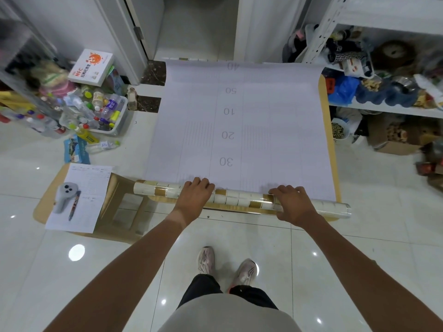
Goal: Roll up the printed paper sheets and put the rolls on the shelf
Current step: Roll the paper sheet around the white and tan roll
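You are standing over a low wooden table (pixel 333 149) with both hands resting on the roll (pixel 242 198) at its near edge. Your left hand (pixel 195 192) is curling its fingers over the top of the roll near the middle; your right hand (pixel 293 203) is clamping around it further right. The printed paper sheet (pixel 239 125), numbered down its middle, is lying flat beyond the roll and hanging off the far edge. The shelf (pixel 383 109) is sitting to your right, crowded with what are probably bags and toys, too blurred to tell.
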